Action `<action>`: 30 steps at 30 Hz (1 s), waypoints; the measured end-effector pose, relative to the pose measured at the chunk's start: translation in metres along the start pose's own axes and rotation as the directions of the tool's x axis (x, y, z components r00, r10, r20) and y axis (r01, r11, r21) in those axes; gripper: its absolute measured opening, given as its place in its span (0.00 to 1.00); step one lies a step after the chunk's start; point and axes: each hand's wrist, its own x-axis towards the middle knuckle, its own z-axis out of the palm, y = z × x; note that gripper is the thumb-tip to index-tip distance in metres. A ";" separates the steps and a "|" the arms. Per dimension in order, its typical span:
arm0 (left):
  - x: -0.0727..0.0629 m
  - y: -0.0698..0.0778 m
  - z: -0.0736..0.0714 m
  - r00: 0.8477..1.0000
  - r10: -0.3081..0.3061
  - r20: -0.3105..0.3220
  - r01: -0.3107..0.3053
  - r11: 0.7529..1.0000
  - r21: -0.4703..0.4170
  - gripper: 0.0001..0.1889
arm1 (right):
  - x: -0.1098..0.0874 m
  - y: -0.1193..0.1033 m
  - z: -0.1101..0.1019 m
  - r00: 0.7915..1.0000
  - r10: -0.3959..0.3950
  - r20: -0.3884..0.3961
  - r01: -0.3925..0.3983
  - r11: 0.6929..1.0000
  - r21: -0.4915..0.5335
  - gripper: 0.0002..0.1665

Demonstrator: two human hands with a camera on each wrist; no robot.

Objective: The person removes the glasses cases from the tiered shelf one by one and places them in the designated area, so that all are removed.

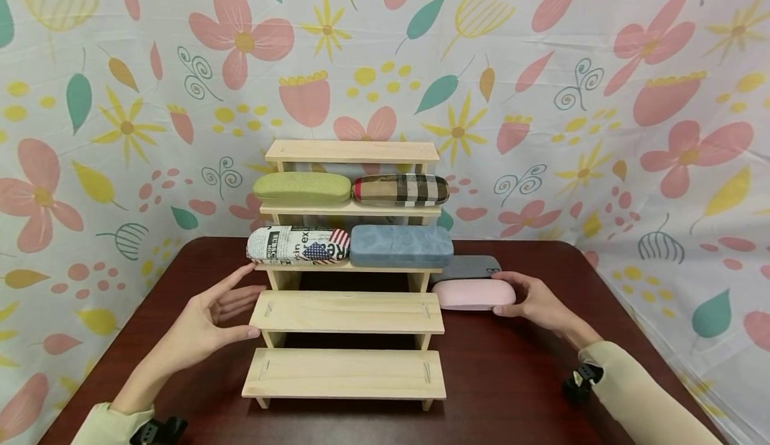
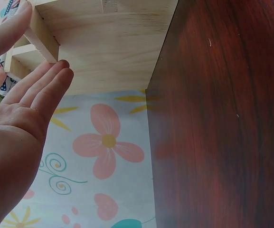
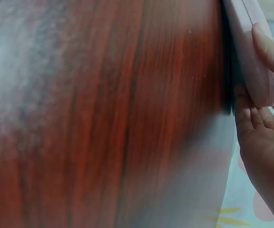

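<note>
My right hand (image 1: 535, 301) holds the right end of a pink glasses case (image 1: 472, 294), thumb on its near side and fingers behind. Behind that case lies a grey glasses case (image 1: 460, 268) with a small glasses mark. On the other side, my left hand (image 1: 207, 318) has its fingers extended against the left side of a stepped wooden rack (image 1: 345, 311); the left wrist view shows fingertips at a board's edge. On one step are a newsprint-patterned case (image 1: 295, 244) and a blue case (image 1: 401, 246). The step above bears a green case (image 1: 303, 188) and a plaid case (image 1: 400, 190).
The rack stands on a dark red-brown table (image 1: 505, 378). A floral cloth (image 1: 385, 51) hangs behind and beside it. The rack's top board (image 1: 351, 151) and its two lowest steps carry no cases.
</note>
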 end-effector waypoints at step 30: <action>0.000 -0.001 0.000 1.000 0.005 0.002 -0.005 1.000 -0.014 0.54 | 0.001 0.009 -0.006 0.996 -0.054 -0.074 0.050 0.997 -0.053 0.41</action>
